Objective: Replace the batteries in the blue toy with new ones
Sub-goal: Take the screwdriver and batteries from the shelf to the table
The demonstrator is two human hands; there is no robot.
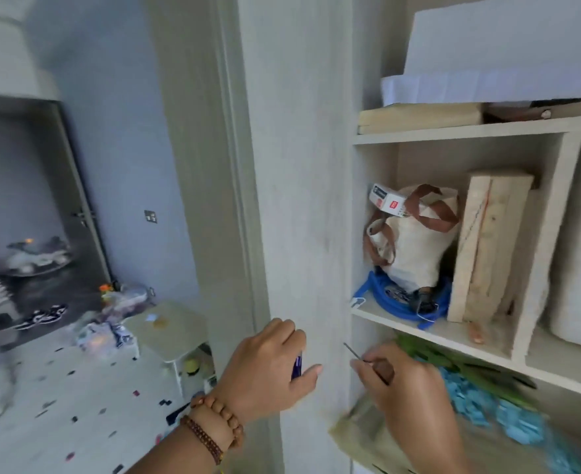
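My left hand [268,367] is closed around a small dark blue object [296,367], probably the blue toy; only a sliver shows between fingers and thumb. My right hand [402,381] grips a small screwdriver [357,355] whose thin metal shaft points up and left. Both hands hover in front of a pale wooden shelf unit [436,331], the right one at the opening of the lower shelf. A small white box with red print [386,201] rests on top of a cloth bag on the middle shelf; I cannot tell what it contains.
The middle shelf holds a cream cloth bag [415,248] with brown straps, a coiled blue hose [398,307] and upright wooden boards [487,244]. The lower shelf has green stems [453,362] and light blue pieces [487,405]. A small pale stool [169,330] stands on the speckled floor [60,405] at left.
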